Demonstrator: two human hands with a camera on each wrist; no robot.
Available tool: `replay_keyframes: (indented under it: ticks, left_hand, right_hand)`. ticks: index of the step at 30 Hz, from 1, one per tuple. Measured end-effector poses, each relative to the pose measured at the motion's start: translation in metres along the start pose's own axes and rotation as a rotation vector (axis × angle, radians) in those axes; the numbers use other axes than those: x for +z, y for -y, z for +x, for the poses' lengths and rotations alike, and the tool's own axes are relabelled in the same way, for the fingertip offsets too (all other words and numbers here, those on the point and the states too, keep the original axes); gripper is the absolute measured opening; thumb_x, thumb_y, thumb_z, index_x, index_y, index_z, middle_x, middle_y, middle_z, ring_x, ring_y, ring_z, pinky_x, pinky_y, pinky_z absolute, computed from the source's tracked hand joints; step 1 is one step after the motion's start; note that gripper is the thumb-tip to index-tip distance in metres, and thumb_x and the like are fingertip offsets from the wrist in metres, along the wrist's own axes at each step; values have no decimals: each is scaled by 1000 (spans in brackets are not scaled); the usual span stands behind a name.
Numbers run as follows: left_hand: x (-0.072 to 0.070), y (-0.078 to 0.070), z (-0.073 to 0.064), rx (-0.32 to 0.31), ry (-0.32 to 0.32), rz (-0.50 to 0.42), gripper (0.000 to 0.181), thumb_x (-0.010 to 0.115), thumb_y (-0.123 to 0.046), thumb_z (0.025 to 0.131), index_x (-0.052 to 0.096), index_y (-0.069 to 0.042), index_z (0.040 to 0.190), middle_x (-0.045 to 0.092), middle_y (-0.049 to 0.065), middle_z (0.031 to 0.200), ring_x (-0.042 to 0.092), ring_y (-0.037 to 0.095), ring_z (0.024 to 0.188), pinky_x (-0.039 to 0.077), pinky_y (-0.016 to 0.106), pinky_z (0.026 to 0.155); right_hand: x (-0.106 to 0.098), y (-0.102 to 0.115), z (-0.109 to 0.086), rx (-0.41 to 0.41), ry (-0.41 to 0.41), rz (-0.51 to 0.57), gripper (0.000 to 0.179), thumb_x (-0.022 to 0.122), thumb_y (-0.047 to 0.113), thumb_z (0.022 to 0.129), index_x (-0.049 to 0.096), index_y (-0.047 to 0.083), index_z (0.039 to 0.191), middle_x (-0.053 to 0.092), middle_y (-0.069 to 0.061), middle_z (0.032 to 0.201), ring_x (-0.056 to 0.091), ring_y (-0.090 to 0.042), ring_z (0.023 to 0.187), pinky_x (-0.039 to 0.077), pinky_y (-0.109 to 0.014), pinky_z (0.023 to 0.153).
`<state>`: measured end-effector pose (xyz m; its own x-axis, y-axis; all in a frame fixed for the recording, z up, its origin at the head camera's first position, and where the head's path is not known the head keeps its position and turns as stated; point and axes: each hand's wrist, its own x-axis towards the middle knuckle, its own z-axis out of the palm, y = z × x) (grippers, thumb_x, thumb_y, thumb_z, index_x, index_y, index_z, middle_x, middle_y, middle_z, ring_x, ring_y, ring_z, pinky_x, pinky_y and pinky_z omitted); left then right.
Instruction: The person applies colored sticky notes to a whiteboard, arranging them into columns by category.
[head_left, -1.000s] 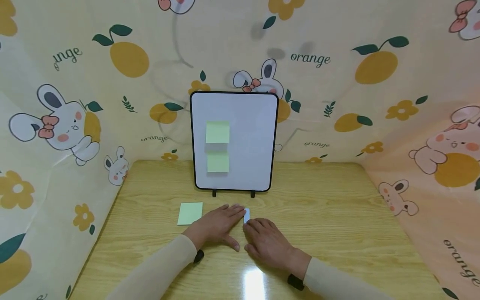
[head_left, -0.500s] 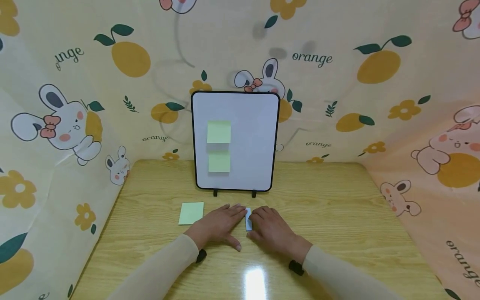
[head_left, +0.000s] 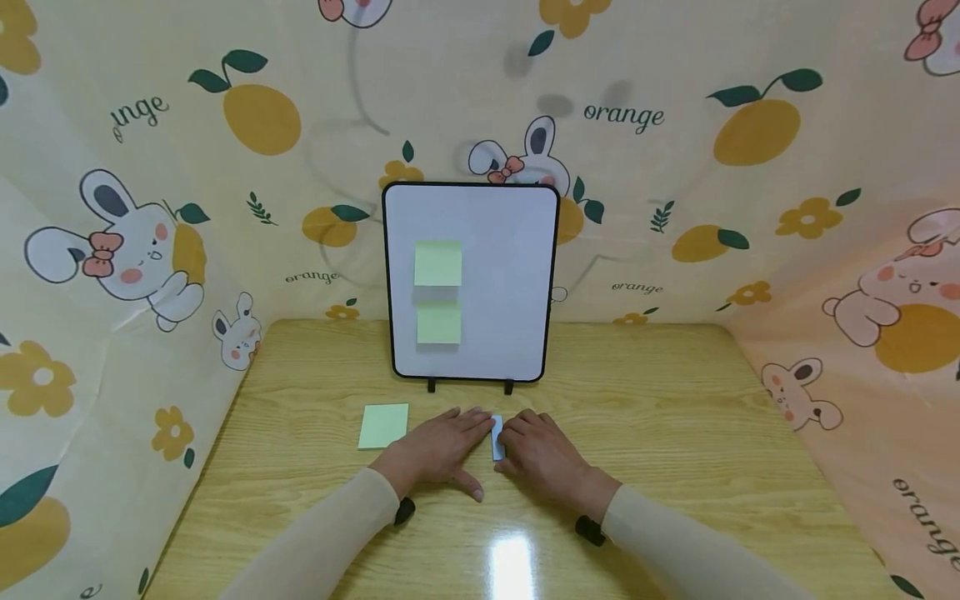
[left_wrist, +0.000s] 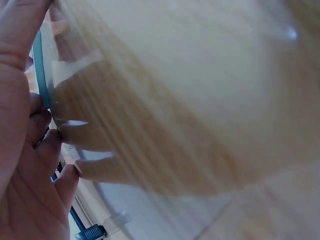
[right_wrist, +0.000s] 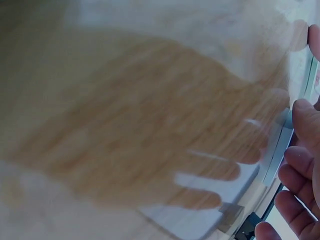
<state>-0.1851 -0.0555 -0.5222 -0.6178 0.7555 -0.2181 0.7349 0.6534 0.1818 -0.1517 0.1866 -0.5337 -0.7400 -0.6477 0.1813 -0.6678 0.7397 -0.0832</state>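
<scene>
A narrow light-blue strip (head_left: 497,438), perhaps folded paper, lies on the table between both hands. My left hand (head_left: 437,454) rests palm down with fingers spread, fingertips touching the strip's upper left end. My right hand (head_left: 542,458) has curled fingers at the strip's right side and seems to pinch it, covering part of it. The right wrist view shows the strip (right_wrist: 278,145) beside the thumb and fingers. A pale green sticky note (head_left: 383,427) lies flat to the left of my left hand. The left wrist view is mostly table reflection, with fingers (left_wrist: 47,150) at its left edge.
Behind the hands stands a black-framed whiteboard (head_left: 506,283) on two small black feet. Two green sticky notes, an upper one (head_left: 438,263) and a lower one (head_left: 439,323), are on its left half. Patterned cloth walls (head_left: 637,167) enclose the wooden table (head_left: 645,383).
My right hand has moved up from the strip's lower end to its right side, uncovering more of its length, and has since stayed nearly still. My left hand has kept its place.
</scene>
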Motion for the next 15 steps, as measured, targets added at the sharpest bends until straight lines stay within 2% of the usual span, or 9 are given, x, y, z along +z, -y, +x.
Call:
replay_keyframes:
  ticks: [15]
  left_hand:
    - [-1,-1,-1,3,-8,5,122,64,-84,79,24,-12,169,24,4,176,21,21,163,24,44,133]
  right_hand:
    - [-1,0,0,18,-12,6,27,75,39,99,73,15,112,72,5,113,59,-19,112,53,-40,91]
